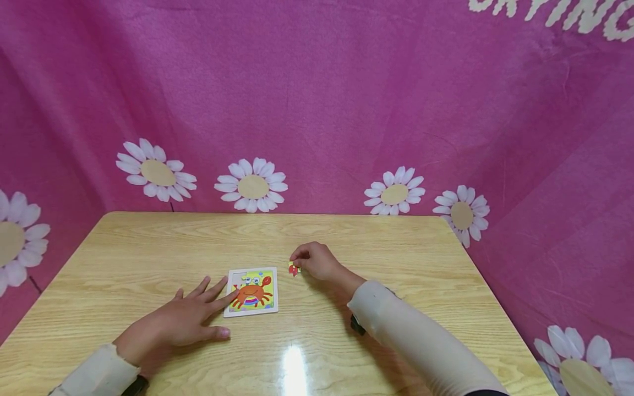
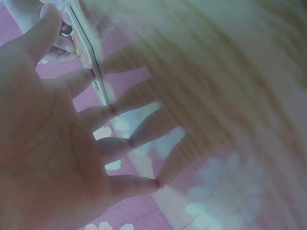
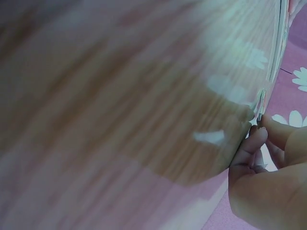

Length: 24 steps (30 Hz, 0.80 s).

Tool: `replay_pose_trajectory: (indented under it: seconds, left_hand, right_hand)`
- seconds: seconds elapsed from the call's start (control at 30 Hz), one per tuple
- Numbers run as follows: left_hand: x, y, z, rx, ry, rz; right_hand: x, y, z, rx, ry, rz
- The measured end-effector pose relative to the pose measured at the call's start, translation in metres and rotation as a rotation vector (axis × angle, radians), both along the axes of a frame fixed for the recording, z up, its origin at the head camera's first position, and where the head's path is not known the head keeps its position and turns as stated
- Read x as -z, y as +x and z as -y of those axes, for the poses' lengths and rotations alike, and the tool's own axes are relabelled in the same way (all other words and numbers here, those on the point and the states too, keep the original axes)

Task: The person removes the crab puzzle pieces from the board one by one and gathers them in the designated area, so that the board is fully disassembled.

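Observation:
A jigsaw puzzle of an orange crab (image 1: 253, 294) lies in a pale square tray (image 1: 275, 294) on the table, left of centre in the head view. Bare grey backing shows in its upper left corner. My left hand (image 1: 185, 320) is spread flat, fingertips on the tray's left side and one finger reaching over the picture. To the right of the tray, my right hand (image 1: 321, 263) pinches a small red and yellow puzzle piece (image 1: 294, 269) between thumb and fingers. In the right wrist view that piece (image 3: 262, 101) is seen edge-on, standing tilted close to the tabletop.
The wooden table (image 1: 376, 242) has a glossy surface with a bright reflection near its front. Behind it and at both sides hangs a pink cloth (image 1: 317, 110) printed with white daisies. Each forearm wears a light sleeve (image 1: 421, 335) and a dark wrist strap.

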<state>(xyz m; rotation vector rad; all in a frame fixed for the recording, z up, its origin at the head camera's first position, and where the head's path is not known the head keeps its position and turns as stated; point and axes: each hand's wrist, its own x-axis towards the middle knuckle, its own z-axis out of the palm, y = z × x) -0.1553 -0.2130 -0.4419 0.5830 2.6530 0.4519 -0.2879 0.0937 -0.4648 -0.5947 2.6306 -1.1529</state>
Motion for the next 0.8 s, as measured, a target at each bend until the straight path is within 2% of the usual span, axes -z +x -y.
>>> replay_pose_trajectory:
  seconds: [0.4,0.67,0.8]
  left_hand:
    - [0.000,0.000,0.000,0.003,-0.004,-0.004]
    - [0.000,0.000,0.000,0.003,-0.001,-0.006]
    - [0.001,0.000,0.000,0.008,0.001,-0.010]
  right_hand:
    - [0.000,-0.004,0.000,-0.007,0.005,0.008]
    - [0.001,-0.005,0.008,-0.034,-0.023,0.015]
    - [-0.001,-0.003,0.016,-0.047,-0.050,0.048]
